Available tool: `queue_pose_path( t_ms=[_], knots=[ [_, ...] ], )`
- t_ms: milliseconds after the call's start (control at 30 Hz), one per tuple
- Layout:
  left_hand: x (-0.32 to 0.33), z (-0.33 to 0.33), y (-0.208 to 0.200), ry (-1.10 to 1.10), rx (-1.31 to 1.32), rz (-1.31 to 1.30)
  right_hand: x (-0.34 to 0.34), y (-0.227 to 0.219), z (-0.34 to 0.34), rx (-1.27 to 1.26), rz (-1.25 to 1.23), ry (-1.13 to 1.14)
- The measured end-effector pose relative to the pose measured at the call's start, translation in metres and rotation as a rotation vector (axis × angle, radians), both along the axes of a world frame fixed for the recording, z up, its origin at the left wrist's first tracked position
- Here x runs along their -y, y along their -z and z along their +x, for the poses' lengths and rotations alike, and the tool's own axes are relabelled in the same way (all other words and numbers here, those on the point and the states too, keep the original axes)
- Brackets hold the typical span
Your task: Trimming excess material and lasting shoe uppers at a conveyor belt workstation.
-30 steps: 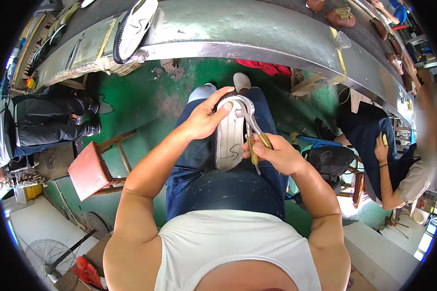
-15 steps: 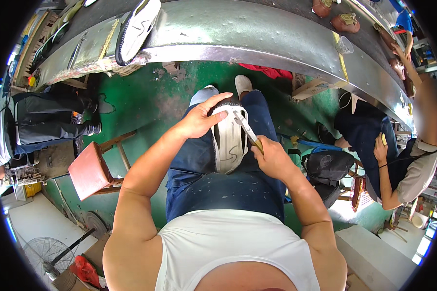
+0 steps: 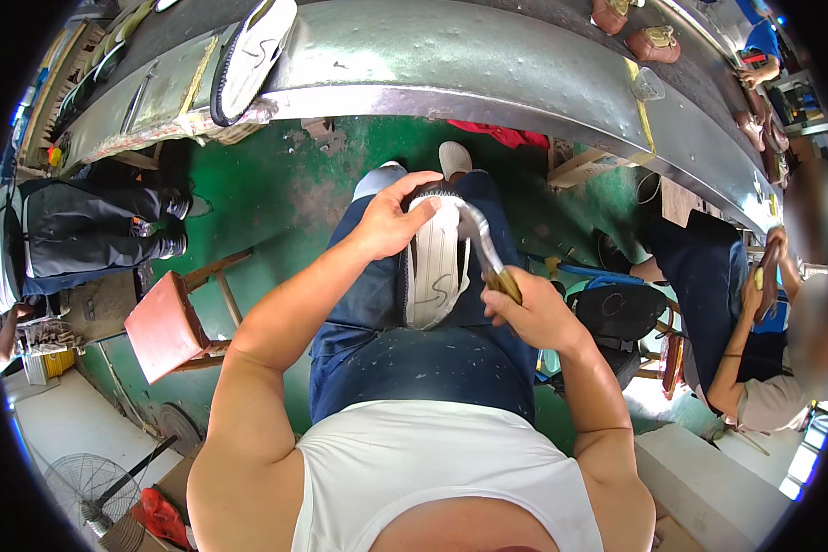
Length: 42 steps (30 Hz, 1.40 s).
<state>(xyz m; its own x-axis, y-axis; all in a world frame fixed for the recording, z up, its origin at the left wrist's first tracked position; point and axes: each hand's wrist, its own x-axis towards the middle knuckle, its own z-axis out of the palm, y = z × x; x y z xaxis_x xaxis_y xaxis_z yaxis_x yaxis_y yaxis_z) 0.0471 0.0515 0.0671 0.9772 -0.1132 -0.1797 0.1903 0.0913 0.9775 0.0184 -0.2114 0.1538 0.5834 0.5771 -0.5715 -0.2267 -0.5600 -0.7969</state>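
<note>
Your left hand (image 3: 388, 224) has its fingers clamped on the shoe (image 3: 432, 267), your right hand (image 3: 537, 311) on the pliers (image 3: 488, 250) near its far end; work looks partway, remainder unclear.

Pliers (image 3: 488, 248) farther right over the white shoe (image 3: 431, 267), brown shoe (image 3: 770, 274) now in co-worker's hand (image 3: 751, 296)

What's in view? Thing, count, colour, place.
Held shoe: one, white, centre
Tool: one, silver and brassy, right of centre
Bench: one, grey, ahead
Bench shoe: one, white, bench's left
Low shoes: several, brown, bench's right
Stool: one, pinkish, left
Fan: one, grey, lower left
Cloth: one, red, under bench
People: at least three, mixed clothing, both sides
Other clutter: uncounted, mixed, sides
Left hand: one, bare, holding held shoe
Right hand: one, bare, gripping tool
</note>
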Motion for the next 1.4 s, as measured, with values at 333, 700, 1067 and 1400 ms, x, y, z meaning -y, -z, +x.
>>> queue_pose_path(
  t_ms=[333, 700, 1067, 1400],
  knots=[
    [0.0, -0.003, 0.015, 0.108, -0.007, 0.042, -0.008, 0.086, 0.002, 0.554, -0.028, 0.285],
    [0.021, -0.038, 0.023, 0.178, -0.403, 0.026, -0.007, 0.132, -0.008, 0.301, -0.133, 0.373],
    [0.021, -0.081, 0.057, 0.266, -0.245, 0.215, 0.05, 0.056, -0.008, 0.318, -0.148, -0.233],
    [0.049, -0.086, 0.045, -0.075, -0.438, -0.311, 0.0, 0.032, 0.013, 0.587, -0.48, -0.714]
  ],
)
